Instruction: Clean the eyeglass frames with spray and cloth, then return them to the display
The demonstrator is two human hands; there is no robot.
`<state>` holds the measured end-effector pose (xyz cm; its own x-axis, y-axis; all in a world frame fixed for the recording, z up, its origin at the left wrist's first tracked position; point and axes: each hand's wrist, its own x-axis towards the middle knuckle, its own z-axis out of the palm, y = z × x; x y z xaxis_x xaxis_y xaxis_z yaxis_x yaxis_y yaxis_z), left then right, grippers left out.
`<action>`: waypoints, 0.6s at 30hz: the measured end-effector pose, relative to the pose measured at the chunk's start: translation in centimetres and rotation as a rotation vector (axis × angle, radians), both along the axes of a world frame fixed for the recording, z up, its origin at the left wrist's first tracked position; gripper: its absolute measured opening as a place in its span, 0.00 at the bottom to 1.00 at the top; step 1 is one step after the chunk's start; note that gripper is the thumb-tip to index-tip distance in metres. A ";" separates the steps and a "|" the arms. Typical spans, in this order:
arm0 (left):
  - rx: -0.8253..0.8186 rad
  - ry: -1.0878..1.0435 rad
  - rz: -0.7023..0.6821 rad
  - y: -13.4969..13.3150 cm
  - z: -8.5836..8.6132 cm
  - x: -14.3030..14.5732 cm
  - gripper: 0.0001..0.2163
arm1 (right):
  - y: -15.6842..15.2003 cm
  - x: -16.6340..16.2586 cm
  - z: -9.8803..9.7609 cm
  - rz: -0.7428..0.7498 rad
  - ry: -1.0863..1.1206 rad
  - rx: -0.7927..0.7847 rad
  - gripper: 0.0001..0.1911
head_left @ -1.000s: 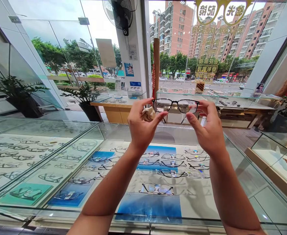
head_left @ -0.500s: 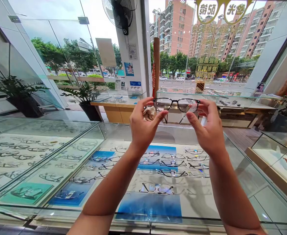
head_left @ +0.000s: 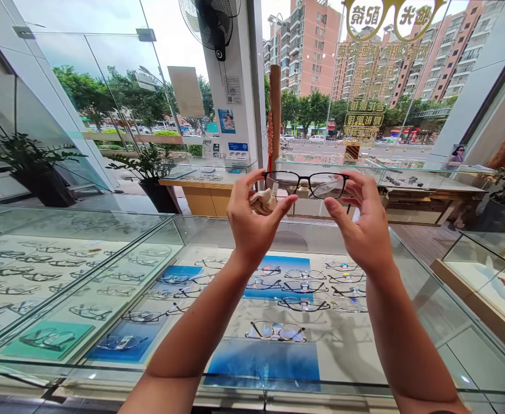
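Both hands hold up a pair of black-framed eyeglasses (head_left: 305, 177) above a glass display case, lenses facing level across. My left hand (head_left: 255, 215) grips the left end of the frame, fingers behind and thumb below the lens. A crumpled beige cloth (head_left: 264, 201) is tucked in the same hand. My right hand (head_left: 360, 215) pinches the right end, its thumb just under the right lens. The parts of the fingers behind the frame are partly hidden. Beneath the arms, several eyeglasses (head_left: 305, 287) lie in rows inside the case.
The glass display case (head_left: 343, 374) spans the foreground, with a blue card (head_left: 263, 365) and a green card (head_left: 45, 339) inside. Another case (head_left: 489, 276) stands at the right. Farther off are a wooden counter (head_left: 201, 198), a potted plant (head_left: 149, 172) and a wall fan (head_left: 209, 26).
The eyeglasses and both hands have shifted slightly left. The grip on the frame stays the same, and the cloth is still in my left hand.
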<state>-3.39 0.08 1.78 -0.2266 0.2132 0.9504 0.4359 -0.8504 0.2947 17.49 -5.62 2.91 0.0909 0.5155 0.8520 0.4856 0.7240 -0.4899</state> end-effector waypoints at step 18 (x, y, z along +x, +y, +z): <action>0.202 0.066 0.101 1.1 -0.9 0.3 0.31 | 0.9 0.2 0.2 0.295 0.391 0.016 0.09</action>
<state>-3.08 1.14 0.85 -0.1732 -0.0036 0.9849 0.5342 -0.8404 0.0908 17.65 -4.75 3.12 0.2573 0.5543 0.7915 0.0404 0.8122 -0.5820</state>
